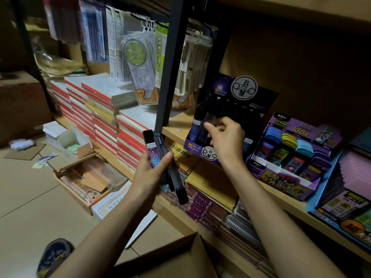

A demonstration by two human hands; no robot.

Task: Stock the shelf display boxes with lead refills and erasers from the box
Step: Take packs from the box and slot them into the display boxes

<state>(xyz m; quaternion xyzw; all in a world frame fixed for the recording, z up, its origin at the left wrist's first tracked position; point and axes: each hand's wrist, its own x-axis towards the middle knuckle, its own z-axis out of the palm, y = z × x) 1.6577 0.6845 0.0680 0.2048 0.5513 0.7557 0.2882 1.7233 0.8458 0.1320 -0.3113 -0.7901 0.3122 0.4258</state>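
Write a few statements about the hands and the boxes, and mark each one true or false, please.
The left hand holds several lead refill cases. True.
The right hand is empty. False: its fingers pinch one refill case at the dark display box.
The purple display box stands right of the dark one. True.
The cardboard box stands above the hands. False: it is in the foreground, below both hands.
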